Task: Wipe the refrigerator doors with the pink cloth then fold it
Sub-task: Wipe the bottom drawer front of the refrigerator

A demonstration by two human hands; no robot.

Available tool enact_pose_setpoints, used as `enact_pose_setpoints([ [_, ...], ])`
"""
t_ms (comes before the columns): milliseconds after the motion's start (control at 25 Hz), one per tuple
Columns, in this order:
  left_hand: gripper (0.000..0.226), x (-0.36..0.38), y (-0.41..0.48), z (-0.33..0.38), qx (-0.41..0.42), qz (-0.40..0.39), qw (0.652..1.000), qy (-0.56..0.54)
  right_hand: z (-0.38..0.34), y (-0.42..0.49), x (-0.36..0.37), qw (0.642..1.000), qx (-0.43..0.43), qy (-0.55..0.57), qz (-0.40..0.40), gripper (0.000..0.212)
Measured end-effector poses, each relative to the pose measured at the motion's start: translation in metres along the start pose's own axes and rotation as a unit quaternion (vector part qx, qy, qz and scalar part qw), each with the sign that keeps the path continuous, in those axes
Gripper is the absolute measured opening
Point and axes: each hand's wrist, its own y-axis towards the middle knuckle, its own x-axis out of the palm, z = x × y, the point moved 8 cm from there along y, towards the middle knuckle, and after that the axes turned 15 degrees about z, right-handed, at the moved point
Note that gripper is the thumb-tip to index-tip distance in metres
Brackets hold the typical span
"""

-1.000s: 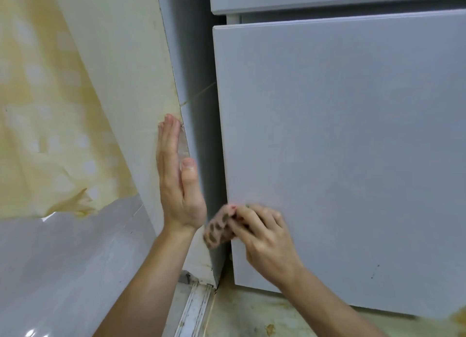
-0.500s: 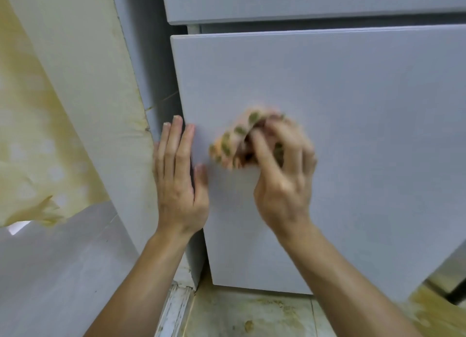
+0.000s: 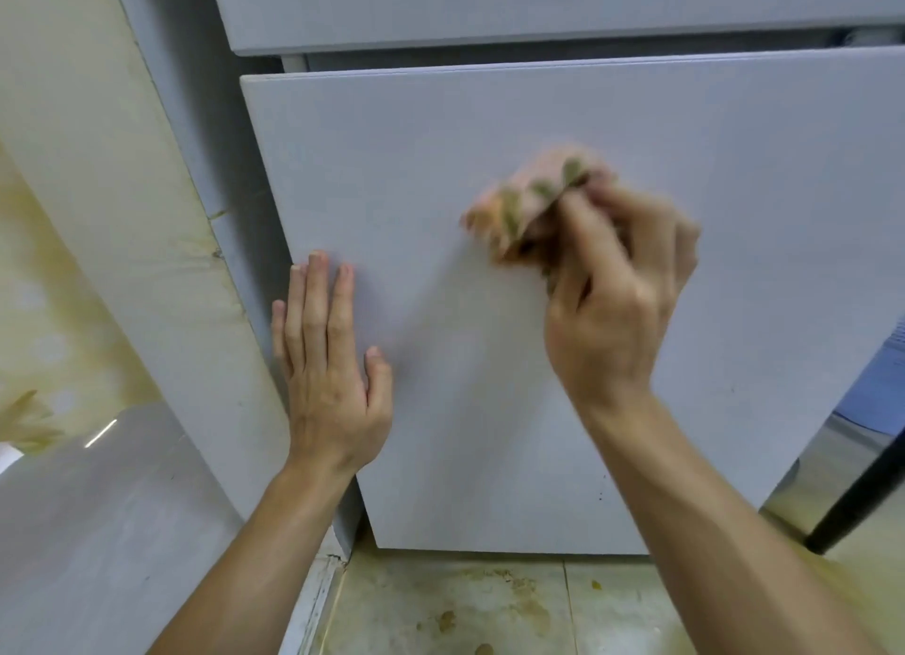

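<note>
Left hand [image 3: 333, 375] flat on refrigerator door [image 3: 489, 115], right hand [image 3: 612, 311] around pink cloth [image 3: 524, 198]

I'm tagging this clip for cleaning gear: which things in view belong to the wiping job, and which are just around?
In the job:
pink cloth, bunched in the right hand
lower refrigerator door, with the left hand flat on it
upper door

Just around:
stained floor tiles
cream side panel
shiny metal object at the right edge
</note>
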Motion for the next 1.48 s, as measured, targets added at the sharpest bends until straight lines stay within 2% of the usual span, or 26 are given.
enact_pose_setpoints([
  [80, 0.082, 0.002, 0.002, 0.013, 0.003, 0.015, 1.000, 0.021, 0.005, 0.029, 0.002, 0.999, 0.030, 0.002, 0.040, 0.028],
  [160, 0.083, 0.006, 0.002, 0.023, 0.024, 0.017, 0.999, 0.020, 0.000, 0.014, 0.003, 1.000, 0.013, 0.011, 0.014, 0.027],
  [240, 0.082, 0.009, 0.001, 0.024, 0.037, 0.010, 0.999, 0.005, -0.007, -0.039, 0.000, 0.997, -0.049, 0.025, -0.057, 0.026],
  [360, 0.081, 0.009, -0.003, 0.019, 0.029, -0.002, 1.000, -0.011, 0.006, -0.148, -0.028, 0.969, -0.146, 0.033, -0.194, 0.036],
  [440, 0.084, 0.009, -0.003, 0.020, 0.036, 0.002, 0.999, -0.006, 0.029, -0.199, -0.050, 0.942, -0.170, 0.025, -0.289, 0.042],
  [520, 0.086, 0.011, -0.002, 0.026, 0.048, 0.003, 0.999, -0.004, 0.044, -0.207, -0.058, 0.926, -0.170, 0.022, -0.336, 0.041],
  [600, 0.089, 0.016, -0.004, 0.035, 0.055, -0.007, 0.998, -0.011, 0.045, -0.171, -0.055, 0.943, -0.149, 0.024, -0.297, 0.038],
  [720, 0.092, 0.024, -0.010, 0.051, 0.070, -0.013, 0.997, -0.014, 0.039, -0.062, -0.045, 0.988, -0.099, -0.024, -0.119, 0.026],
  [800, 0.092, 0.029, -0.013, 0.061, 0.076, -0.014, 0.997, -0.012, 0.045, 0.004, -0.040, 0.995, -0.062, -0.071, -0.030, 0.026],
  [880, 0.091, 0.032, -0.013, 0.067, 0.074, -0.011, 0.997, -0.017, 0.049, 0.030, -0.036, 0.997, -0.044, -0.069, 0.010, 0.027],
  [960, 0.090, 0.034, -0.012, 0.070, 0.070, -0.010, 0.997, -0.019, 0.051, 0.015, -0.037, 0.997, -0.049, -0.054, 0.008, 0.024],
  [1080, 0.088, 0.037, -0.015, 0.071, 0.064, -0.017, 0.998, -0.015, 0.063, -0.059, -0.051, 0.994, -0.092, -0.044, -0.049, 0.026],
  [1200, 0.084, 0.040, -0.022, 0.078, 0.071, -0.025, 0.997, -0.018, 0.085, -0.148, -0.076, 0.972, -0.152, -0.058, -0.169, 0.035],
  [1280, 0.084, 0.043, -0.024, 0.081, 0.075, -0.028, 0.997, -0.020, 0.094, -0.190, -0.090, 0.955, -0.144, -0.069, -0.250, 0.049],
  [1360, 0.083, 0.046, -0.026, 0.087, 0.080, -0.024, 0.996, -0.022, 0.098, -0.201, -0.093, 0.946, -0.109, -0.072, -0.297, 0.060],
  [1440, 0.084, 0.048, -0.028, 0.097, 0.082, -0.025, 0.996, -0.031, 0.095, -0.172, -0.085, 0.956, -0.070, -0.062, -0.280, 0.054],
  [1480, 0.084, 0.049, -0.029, 0.102, 0.083, -0.026, 0.995, -0.038, 0.090, -0.143, -0.081, 0.968, -0.054, -0.050, -0.241, 0.045],
])
